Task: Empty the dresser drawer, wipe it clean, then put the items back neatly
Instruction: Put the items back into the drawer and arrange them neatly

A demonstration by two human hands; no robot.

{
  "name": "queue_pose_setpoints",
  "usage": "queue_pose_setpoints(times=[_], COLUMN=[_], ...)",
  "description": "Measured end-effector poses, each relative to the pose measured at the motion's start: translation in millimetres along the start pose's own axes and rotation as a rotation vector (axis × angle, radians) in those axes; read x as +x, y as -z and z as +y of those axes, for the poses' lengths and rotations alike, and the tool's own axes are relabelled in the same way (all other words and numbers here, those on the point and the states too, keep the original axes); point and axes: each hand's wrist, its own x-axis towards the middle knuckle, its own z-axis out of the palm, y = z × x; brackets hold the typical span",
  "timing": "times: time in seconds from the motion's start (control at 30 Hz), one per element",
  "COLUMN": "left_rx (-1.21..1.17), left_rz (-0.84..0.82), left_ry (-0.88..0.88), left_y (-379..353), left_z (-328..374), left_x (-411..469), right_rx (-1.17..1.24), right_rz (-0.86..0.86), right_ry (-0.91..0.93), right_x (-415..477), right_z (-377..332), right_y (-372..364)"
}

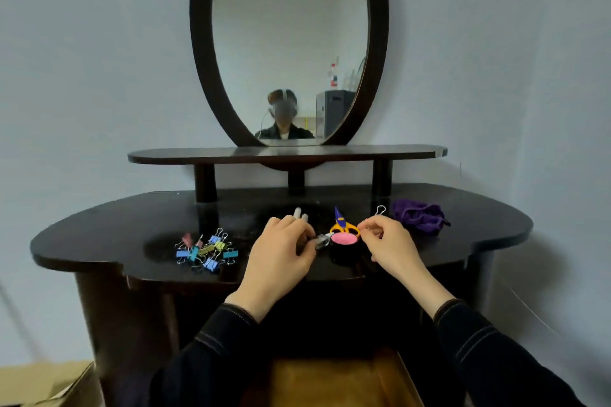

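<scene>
The pulled-out wooden drawer (334,380) shows between my forearms at the bottom, its brown floor bare. On the black dresser top (99,235), my left hand (281,254) grips white pen-like sticks (300,215) whose ends poke out past my fingers. My right hand (386,241) pinches a binder clip, whose silver wire loop (381,210) sticks up above my fingers. Between both hands sit a black round case with a pink top (344,243), yellow-handled scissors (342,223) and a small clear item (321,239). A pile of coloured binder clips (206,249) lies to the left.
A crumpled purple cloth (418,215) lies at the right of the dresser top. A raised shelf (284,154) and an oval mirror (289,43) stand behind. A cardboard box (43,383) sits on the floor at the lower left.
</scene>
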Motion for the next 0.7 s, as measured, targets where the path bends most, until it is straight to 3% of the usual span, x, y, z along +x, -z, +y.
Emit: queue_pose_setpoints(times=[0.13, 0.27, 0.47, 0.7], left_rx=[0.029, -0.011, -0.056, -0.07], left_rz=[-0.198, -0.308, -0.312, -0.516], left_ry=[0.019, 0.008, 0.021, -0.044], left_y=[-12.3, -19.4, -23.0, -19.1], left_z=[-20.4, -30.1, -33.2, -32.1], left_x=[11.4, 13.1, 14.3, 15.6], right_rx=[-0.054, -0.413, -0.504, -0.548], right_rz=[-0.122, -0.264, -0.202, -0.195], right_ry=[0.02, 0.117, 0.143, 0.18], right_x=[12.3, 17.5, 31.2, 39.1], right_z=[5.1, -2.2, 0.8, -0.2], right_y=[6.7, 0.7, -12.8, -19.1])
